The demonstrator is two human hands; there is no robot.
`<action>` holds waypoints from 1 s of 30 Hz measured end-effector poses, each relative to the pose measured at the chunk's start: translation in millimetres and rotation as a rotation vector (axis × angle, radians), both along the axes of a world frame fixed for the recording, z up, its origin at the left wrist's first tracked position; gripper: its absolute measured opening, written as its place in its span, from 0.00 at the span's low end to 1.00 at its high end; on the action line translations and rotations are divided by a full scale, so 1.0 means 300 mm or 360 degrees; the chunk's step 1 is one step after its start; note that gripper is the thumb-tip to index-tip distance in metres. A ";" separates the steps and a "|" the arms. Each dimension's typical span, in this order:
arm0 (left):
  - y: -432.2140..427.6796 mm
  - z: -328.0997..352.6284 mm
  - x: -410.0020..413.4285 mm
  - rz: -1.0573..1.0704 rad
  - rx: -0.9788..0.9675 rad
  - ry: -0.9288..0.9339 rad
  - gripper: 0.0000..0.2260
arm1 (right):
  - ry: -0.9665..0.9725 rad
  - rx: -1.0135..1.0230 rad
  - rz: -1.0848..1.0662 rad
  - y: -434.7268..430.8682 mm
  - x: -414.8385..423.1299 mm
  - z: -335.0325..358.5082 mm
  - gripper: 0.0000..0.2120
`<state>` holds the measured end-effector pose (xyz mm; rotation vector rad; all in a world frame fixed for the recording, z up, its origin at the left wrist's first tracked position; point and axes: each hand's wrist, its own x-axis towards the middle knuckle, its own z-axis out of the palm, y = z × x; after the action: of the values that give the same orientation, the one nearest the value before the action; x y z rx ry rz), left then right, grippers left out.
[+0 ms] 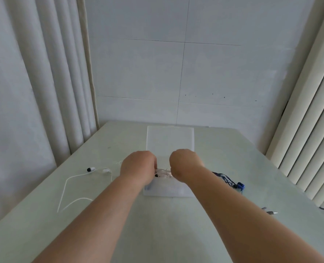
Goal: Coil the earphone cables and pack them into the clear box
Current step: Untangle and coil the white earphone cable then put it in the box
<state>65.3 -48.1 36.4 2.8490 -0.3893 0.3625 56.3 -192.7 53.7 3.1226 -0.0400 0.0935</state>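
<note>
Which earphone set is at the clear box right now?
The pale one, between the left hand and right hand over the clear box. The white set lies loose to its left, the blue set to its right.

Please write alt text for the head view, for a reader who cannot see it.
The left hand and right hand reach into an open clear box that holds a pale cable bundle. White earphones lie loose at left; blue earphones lie at right.
</note>
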 end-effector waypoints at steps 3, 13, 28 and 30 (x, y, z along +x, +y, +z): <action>0.003 0.001 -0.006 0.0023 -0.0061 -0.0062 0.11 | 0.0093 0.0071 -0.0023 0.012 0.020 0.000 0.07; 0.004 0.005 -0.017 -0.0039 -0.0188 0.0214 0.15 | 0.0315 0.0168 -0.0041 -0.002 0.031 0.000 0.12; 0.298 0.035 -0.079 0.0108 -0.0718 0.0202 0.11 | -0.0676 0.1173 0.0023 -0.044 -0.206 -0.013 0.11; 0.359 0.020 -0.082 0.0176 -0.0660 0.0263 0.06 | -0.0713 0.1218 0.0068 -0.028 -0.232 -0.043 0.10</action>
<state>40.7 59.6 42.6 2.4740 -0.1075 0.1965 -13.2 -201.2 40.7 3.7596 -0.0156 0.9986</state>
